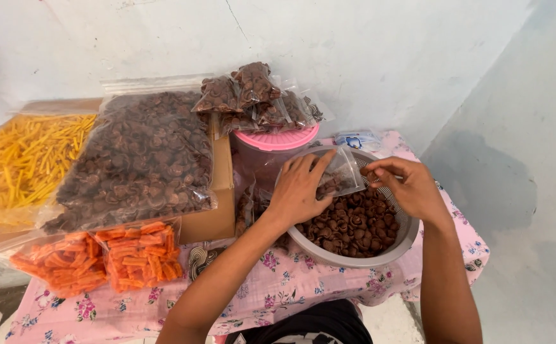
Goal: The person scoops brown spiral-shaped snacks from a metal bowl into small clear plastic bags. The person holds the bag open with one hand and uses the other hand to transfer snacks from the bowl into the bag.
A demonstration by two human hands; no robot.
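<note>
I have the left hand (300, 188) right of centre in the frame, its grip closed on a small clear plastic bag (342, 173) that it holds open above the grey colander (380, 255). A few brown snack pieces already sit in the bottom of the bag. My right hand (405, 186) is just to the right of the bag's mouth, fingertips pinched together on what looks like a brown piece or two, though I can't make out exactly how many. The colander rests on the counter (278, 286), which is covered by a pink floral cloth, and it is about half full of the same brown snacks (354, 226).

Behind the colander, at upper centre, filled small bags (252, 95) are piled on a pink lid (284, 139). On the left of the frame a large bag of brown snacks (138, 159) lies on a cardboard box (217, 220), with yellow sticks (23, 159) further left and two bags of orange sticks (99, 258) below.
</note>
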